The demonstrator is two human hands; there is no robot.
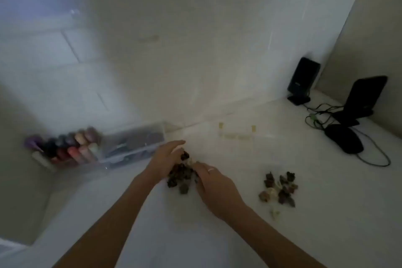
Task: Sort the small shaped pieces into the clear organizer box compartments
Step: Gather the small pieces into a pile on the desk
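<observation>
Both hands cup one pile of pieces (180, 175) mid-desk, seemingly to gather it: left hand (166, 159) and right hand (214, 185) loosely curled; any grip unclear. A second pile (279, 189) lies toward the right edge; the clear box (132, 144) waits left.

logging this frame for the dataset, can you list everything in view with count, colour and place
pile of small dark shaped pieces: one, brown-black, table centre, between both hands
second pile of small mixed pieces: one, dark and pale, right of the hands
clear plastic organizer box: one, transparent, far left by the wall
row of coloured rounded items: one, purple to pink, left of the box
black stand devices: two, far right corner
black mouse-like object with cable: one, right
white table: one
left hand: on the pile
right hand: wears ring, on the pile
</observation>
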